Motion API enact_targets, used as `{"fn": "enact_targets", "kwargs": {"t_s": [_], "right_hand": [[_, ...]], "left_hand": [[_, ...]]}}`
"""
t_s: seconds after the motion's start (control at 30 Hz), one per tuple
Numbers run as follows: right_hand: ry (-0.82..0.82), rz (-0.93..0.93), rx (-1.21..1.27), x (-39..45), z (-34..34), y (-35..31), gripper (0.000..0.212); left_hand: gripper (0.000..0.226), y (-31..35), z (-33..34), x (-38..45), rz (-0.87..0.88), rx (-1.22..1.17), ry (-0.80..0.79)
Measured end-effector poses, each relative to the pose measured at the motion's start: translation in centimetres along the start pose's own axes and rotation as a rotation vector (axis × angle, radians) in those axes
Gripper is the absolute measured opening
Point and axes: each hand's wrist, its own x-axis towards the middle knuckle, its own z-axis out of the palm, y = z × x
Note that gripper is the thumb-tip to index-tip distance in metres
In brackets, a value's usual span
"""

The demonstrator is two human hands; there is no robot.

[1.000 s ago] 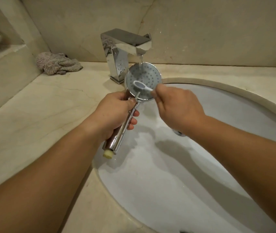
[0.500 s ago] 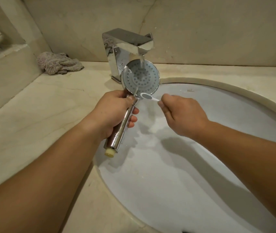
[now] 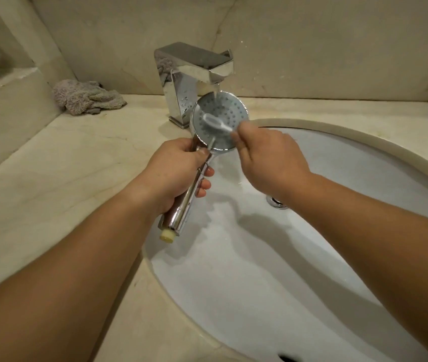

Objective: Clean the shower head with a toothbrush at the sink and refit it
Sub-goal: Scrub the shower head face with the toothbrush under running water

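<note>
One shower head [image 3: 230, 114], one toothbrush [image 3: 217, 123], one tap [image 3: 194, 74], one sink [image 3: 338, 178], one grey cloth [image 3: 86, 97], two hands, both mine. My left hand [image 3: 179, 176] grips the chrome handle of the shower head, fingers [image 3: 203, 182] curled round it, thumb lying along the top near the neck; the round face is tilted up toward me, held over the back of the sink just under the tap spout, with a thin stream of water landing on its upper edge. My right hand [image 3: 267, 158] pinches the toothbrush, fingers bunched tight together on the handle; the white brush head lies across the nozzle face, left of centre. Most of the toothbrush handle is hidden inside my fist. The cream plug end of the shower head handle sticks out below my left palm. Drain only partly visible behind my right wrist. The cloth sits crumpled on the table by the wall, well left of the tap. Something white on the ledge at far left is blurred and cut off, can't tell what. Dark overflow slot at the bottom edge is cut off too.
</note>
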Motion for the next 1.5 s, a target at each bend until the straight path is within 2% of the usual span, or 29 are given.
{"fn": "enact_targets", "kwargs": {"t_s": [0.1,0.23,0.37,0.53,0.67,0.9,1.0,1.13,1.23,1.3,1.37,1.5], "right_hand": [[0.022,0.077,0.019,0.8,-0.5,-0.2,0.027],[-0.042,-0.051,-0.040,0.2,-0.2,-1.2,0.025],[0.048,0.169,-0.019,1.7,-1.1,0.8,0.026],[0.010,-0.058,-0.020,-0.4,-0.1,-0.9,0.026],[-0.011,-0.050,0.002,-1.3,0.8,0.3,0.028],[0.080,0.233,0.130,-0.1,0.7,3.5,0.032],[0.104,0.259,0.116,1.2,0.1,3.2,0.033],[0.156,0.205,0.038,1.6,-1.1,2.5,0.028],[0.064,0.122,0.007,0.6,-0.9,1.0,0.028],[0.008,0.000,-0.014,0.1,-0.4,-0.5,0.025],[-0.005,-0.055,-0.048,0.3,-0.3,-1.4,0.024],[0.060,0.153,-0.017,1.6,-1.3,-0.1,0.023]], "left_hand": [[0.015,-0.2,0.1,0.1,0.028,0.040,0.005],[0.013,-0.5,0.1,0.4,0.048,0.078,0.023],[0.012,-0.6,0.0,0.5,0.042,0.084,0.014],[0.013,-0.3,0.0,0.2,0.033,0.031,0.012],[0.014,0.1,-0.4,0.1,0.016,-0.033,0.023],[0.013,0.1,-0.2,0.1,0.003,-0.030,0.023],[0.012,-0.2,0.4,0.1,0.034,0.042,-0.006],[0.013,-0.3,0.2,0.3,0.032,0.043,0.018],[0.013,-0.4,0.0,0.4,0.020,0.049,0.019],[0.014,-0.5,0.1,0.3,0.023,0.057,0.017],[0.014,-0.5,0.0,0.4,0.033,0.056,0.015],[0.014,-0.5,0.1,0.4,0.039,0.069,0.003]]}}
